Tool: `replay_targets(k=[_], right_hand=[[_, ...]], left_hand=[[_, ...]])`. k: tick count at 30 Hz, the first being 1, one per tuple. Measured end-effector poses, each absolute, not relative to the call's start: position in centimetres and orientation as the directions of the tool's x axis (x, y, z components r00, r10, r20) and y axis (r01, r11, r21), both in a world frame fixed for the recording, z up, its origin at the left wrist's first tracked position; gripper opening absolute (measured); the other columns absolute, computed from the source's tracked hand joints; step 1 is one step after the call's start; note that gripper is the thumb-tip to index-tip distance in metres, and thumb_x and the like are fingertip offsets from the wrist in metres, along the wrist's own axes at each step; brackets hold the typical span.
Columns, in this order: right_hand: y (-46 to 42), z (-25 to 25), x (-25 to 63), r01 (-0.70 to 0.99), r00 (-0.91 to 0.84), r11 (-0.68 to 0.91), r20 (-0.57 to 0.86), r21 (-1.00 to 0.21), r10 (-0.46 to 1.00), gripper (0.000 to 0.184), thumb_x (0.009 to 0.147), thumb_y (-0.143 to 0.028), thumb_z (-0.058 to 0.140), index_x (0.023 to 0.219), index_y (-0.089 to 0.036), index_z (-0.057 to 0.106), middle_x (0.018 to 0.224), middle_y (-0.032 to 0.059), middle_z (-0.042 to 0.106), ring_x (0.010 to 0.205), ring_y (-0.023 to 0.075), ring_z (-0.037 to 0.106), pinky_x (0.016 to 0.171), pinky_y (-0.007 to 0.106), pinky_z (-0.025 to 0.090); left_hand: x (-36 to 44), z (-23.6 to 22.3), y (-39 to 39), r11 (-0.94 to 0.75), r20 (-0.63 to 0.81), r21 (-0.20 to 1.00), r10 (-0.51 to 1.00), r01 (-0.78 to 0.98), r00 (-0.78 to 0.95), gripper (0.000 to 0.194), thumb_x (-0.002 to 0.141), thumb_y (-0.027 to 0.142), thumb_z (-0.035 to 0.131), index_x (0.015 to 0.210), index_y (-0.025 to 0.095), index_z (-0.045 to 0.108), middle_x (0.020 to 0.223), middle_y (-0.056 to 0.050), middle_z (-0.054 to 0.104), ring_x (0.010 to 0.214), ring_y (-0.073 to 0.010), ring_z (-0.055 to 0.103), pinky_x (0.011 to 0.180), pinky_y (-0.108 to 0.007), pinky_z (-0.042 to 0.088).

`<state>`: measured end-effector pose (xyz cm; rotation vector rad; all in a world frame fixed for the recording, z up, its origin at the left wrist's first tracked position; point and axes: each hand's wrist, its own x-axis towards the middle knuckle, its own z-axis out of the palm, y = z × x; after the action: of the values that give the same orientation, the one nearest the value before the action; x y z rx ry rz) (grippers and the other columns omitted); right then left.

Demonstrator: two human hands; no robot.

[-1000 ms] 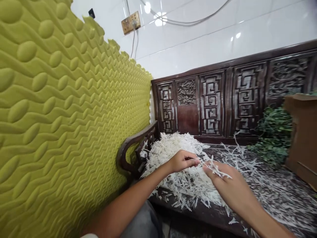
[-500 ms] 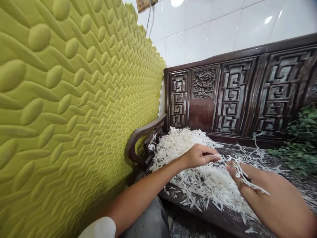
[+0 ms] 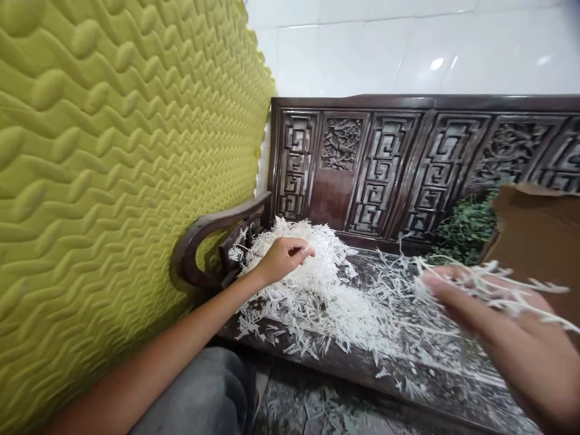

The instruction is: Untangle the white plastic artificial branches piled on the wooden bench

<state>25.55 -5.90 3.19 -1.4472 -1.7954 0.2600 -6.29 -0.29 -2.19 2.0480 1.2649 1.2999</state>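
A heap of thin white sprigs (image 3: pixel 317 284) lies on the seat of a dark carved wooden bench (image 3: pixel 389 163). My left hand (image 3: pixel 283 257) rests on top of the heap with its fingers curled together, pinching at the sprigs. My right hand (image 3: pixel 502 329) is close to the camera at the right and blurred. It holds a bunch of white sprigs (image 3: pixel 493 281) that stick out to the right over its fingers.
A yellow-green embossed foam panel (image 3: pixel 113 169) fills the left side beside the bench's armrest (image 3: pixel 208 235). Green foliage (image 3: pixel 462 226) and a brown cardboard box (image 3: pixel 539 232) sit at the right of the seat. White tiles cover the wall behind.
My right hand has moved right and toward the camera with its bunch of sprigs. My left hand has drawn back onto the heap. The view has shifted, bringing the box back in.
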Motion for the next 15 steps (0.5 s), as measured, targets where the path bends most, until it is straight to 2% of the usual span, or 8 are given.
replay_targets(k=[1, 3, 5, 7, 11, 15], right_hand=[[-5.9, 3.5, 24.7, 0.717, 0.011, 0.281, 0.413, -0.638, 0.911, 0.039, 0.079, -0.059, 0.055, 0.093, -0.026, 0.069, 0.105, 0.0119, 0.067, 0.094, 0.0337, 0.059, 0.074, 0.044, 0.042], [-5.9, 3.9, 23.3, 0.68, 0.01, 0.263, 0.367, -0.684, 0.93, 0.037, 0.078, -0.061, 0.056, 0.084, -0.026, 0.067, 0.087, 0.0091, 0.068, 0.077, 0.0283, 0.06, 0.063, 0.039, 0.043], [-5.8, 4.1, 22.5, 0.649, -0.087, 0.314, 0.342, -0.693, 0.936, 0.035, 0.081, -0.057, 0.053, 0.072, -0.024, 0.062, 0.063, 0.004, 0.058, 0.058, 0.0203, 0.052, 0.052, 0.033, 0.038], [-5.6, 4.0, 22.1, 0.62, -0.182, 0.345, 0.298, -0.705, 0.937, 0.035, 0.084, -0.053, 0.051, 0.065, -0.023, 0.056, 0.052, -0.0002, 0.046, 0.049, 0.0159, 0.043, 0.048, 0.03, 0.035], [-4.8, 3.1, 21.3, 0.562, -0.303, 0.32, 0.17, -0.763, 0.938, 0.029, 0.086, -0.045, 0.051, 0.068, -0.023, 0.056, 0.054, 0.0002, 0.049, 0.05, 0.0163, 0.045, 0.051, 0.03, 0.036], [-3.9, 1.7, 20.7, 0.547, -0.329, 0.257, 0.078, -0.797, 0.941, 0.025, 0.086, -0.043, 0.05, 0.076, -0.021, 0.059, 0.057, 0.0005, 0.052, 0.053, 0.0175, 0.05, 0.055, 0.031, 0.039]], left_hand=[[-5.6, -2.0, -0.6, -0.525, 0.49, 0.702, 0.847, 0.481, 0.209, 0.033, 0.087, 0.036, 0.052, 0.068, 0.013, 0.067, 0.059, 0.0, 0.056, 0.055, -0.011, 0.048, 0.056, -0.023, 0.035], [-4.6, -1.9, -1.1, -0.544, 0.469, 0.683, 0.838, 0.488, 0.278, 0.033, 0.088, 0.035, 0.051, 0.071, 0.013, 0.068, 0.064, -0.002, 0.06, 0.059, -0.012, 0.051, 0.057, -0.023, 0.037], [-4.0, -2.0, -1.4, -0.549, 0.454, 0.671, 0.835, 0.498, 0.31, 0.029, 0.088, 0.033, 0.051, 0.076, 0.014, 0.07, 0.068, -0.003, 0.063, 0.062, -0.013, 0.055, 0.059, -0.024, 0.04], [-3.6, -2.1, -1.4, -0.555, 0.441, 0.654, 0.832, 0.514, 0.336, 0.027, 0.089, 0.03, 0.051, 0.08, 0.014, 0.07, 0.073, -0.003, 0.066, 0.066, -0.0138, 0.057, 0.062, -0.024, 0.042], [-2.8, -2.3, -1.5, -0.571, 0.395, 0.612, 0.82, 0.547, 0.413, 0.022, 0.088, 0.028, 0.053, 0.091, 0.016, 0.071, 0.084, -0.005, 0.068, 0.077, -0.0163, 0.059, 0.068, -0.027, 0.044], [-1.7, -2.2, -2.0, -0.567, 0.361, 0.619, 0.82, 0.544, 0.444, 0.024, 0.088, 0.029, 0.055, 0.106, 0.022, 0.068, 0.101, -0.006, 0.061, 0.086, -0.0182, 0.057, 0.074, -0.031, 0.046]])
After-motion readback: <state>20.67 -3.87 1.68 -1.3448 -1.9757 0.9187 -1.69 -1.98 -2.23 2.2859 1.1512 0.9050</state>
